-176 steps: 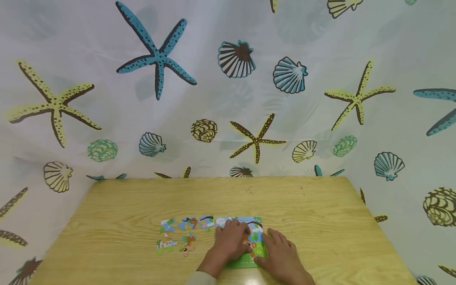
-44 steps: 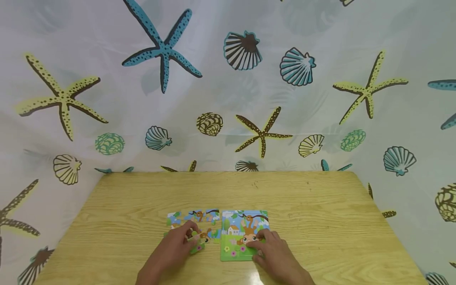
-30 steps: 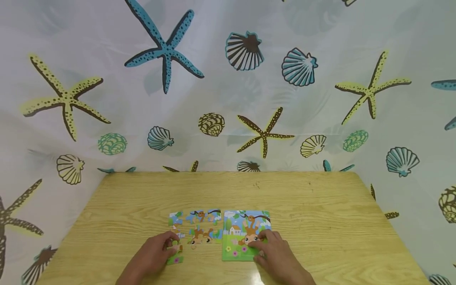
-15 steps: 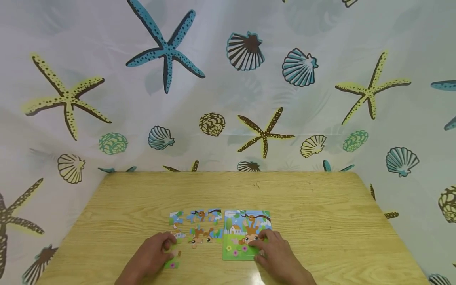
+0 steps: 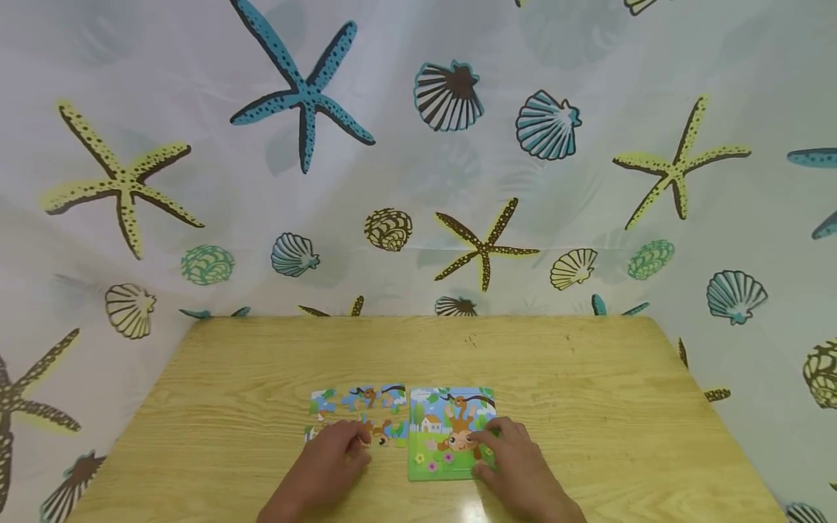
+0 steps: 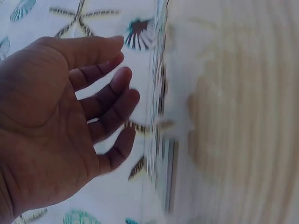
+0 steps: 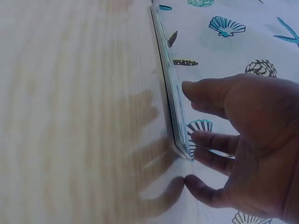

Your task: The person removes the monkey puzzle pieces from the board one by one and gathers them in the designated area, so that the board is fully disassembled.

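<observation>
From the head camera, a pale, grained wooden table (image 5: 588,407) stands against a thin white curtain printed with starfish and shells (image 5: 418,181). On it lies a flat, square, green-edged cardboard puzzle board with a monkey picture (image 5: 451,434), its edges roughly parallel to the table's edges; it sits near the front middle of the table. Just left of it lies a loose cluster of small flat cardboard puzzle pieces (image 5: 360,407) in blue, green and orange, spread in a short row running left to right. The left hand (image 5: 330,468) lies over the near pieces of that cluster, fingers reaching forward onto them; whether it pinches one cannot be told here. The right hand (image 5: 516,465) rests on the board's right front part, fingers laid down on its surface

The left wrist view is blurred. The left hand (image 6: 56,126) shows its palm with fingers (image 6: 110,100) loosely spread and only slightly bent, nothing visible between them, beside the wood grain of the table (image 6: 247,112)

In the right wrist view the board (image 7: 170,88) appears edge-on as a thin rigid sheet on the table (image 7: 70,112). The right hand (image 7: 247,144) has fingers (image 7: 205,91) extended, their tips touching the board's face and edge, not curled round it
</observation>
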The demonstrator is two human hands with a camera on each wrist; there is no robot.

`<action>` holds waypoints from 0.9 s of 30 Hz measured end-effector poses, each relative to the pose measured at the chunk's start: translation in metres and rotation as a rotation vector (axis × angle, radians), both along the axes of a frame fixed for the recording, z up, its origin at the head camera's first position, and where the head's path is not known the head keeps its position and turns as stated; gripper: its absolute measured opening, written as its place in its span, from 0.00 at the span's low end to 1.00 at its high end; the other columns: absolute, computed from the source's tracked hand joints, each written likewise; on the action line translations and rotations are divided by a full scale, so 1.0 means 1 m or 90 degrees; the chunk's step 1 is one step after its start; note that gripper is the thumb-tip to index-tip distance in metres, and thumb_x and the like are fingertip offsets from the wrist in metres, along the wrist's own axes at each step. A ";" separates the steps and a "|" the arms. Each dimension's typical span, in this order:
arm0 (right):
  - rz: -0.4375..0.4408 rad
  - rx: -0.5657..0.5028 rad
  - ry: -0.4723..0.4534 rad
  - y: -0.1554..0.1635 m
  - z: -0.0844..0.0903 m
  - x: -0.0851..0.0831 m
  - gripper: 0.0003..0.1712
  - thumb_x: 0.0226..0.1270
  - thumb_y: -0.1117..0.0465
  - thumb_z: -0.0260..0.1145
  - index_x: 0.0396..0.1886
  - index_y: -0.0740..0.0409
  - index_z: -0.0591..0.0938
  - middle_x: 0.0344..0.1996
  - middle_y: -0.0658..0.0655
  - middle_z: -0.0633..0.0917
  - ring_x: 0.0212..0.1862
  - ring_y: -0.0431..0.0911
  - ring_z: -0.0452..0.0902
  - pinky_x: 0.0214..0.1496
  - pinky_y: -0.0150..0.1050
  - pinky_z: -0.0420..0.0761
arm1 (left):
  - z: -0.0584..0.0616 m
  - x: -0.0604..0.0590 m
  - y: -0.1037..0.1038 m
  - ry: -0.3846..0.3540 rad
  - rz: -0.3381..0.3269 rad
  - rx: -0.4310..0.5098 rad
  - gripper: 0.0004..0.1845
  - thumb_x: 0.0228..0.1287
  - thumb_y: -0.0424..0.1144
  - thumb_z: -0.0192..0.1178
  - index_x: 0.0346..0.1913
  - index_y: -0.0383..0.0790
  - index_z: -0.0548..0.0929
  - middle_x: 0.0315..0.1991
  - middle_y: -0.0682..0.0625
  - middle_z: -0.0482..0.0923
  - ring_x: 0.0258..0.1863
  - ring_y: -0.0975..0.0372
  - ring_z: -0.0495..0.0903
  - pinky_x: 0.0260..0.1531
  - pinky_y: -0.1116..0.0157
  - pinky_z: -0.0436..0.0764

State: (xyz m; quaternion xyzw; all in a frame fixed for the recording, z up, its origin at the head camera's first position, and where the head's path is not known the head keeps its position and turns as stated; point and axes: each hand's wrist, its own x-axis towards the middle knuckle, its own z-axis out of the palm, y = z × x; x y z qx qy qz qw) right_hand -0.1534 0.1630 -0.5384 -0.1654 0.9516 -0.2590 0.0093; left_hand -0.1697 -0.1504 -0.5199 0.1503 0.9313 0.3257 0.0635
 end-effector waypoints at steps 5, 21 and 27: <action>-0.100 0.014 -0.034 0.006 0.004 0.000 0.27 0.61 0.47 0.68 0.59 0.46 0.78 0.61 0.56 0.73 0.65 0.56 0.65 0.56 0.62 0.70 | -0.001 0.003 0.032 0.050 -0.052 -0.058 0.09 0.60 0.42 0.65 0.42 0.49 0.80 0.40 0.56 0.75 0.47 0.58 0.71 0.42 0.44 0.72; -0.115 0.078 -0.054 0.015 -0.001 -0.006 0.32 0.62 0.42 0.66 0.63 0.48 0.74 0.67 0.59 0.69 0.69 0.60 0.62 0.60 0.67 0.65 | -0.006 -0.013 0.112 0.048 -0.092 -0.179 0.20 0.58 0.51 0.64 0.52 0.47 0.78 0.48 0.52 0.71 0.49 0.55 0.69 0.50 0.41 0.66; -0.117 0.088 -0.049 0.015 -0.003 -0.007 0.31 0.60 0.41 0.67 0.61 0.48 0.76 0.66 0.59 0.70 0.68 0.60 0.63 0.59 0.67 0.66 | -0.011 -0.016 0.123 0.020 -0.060 -0.168 0.19 0.53 0.51 0.70 0.42 0.46 0.78 0.45 0.51 0.69 0.46 0.56 0.66 0.47 0.43 0.65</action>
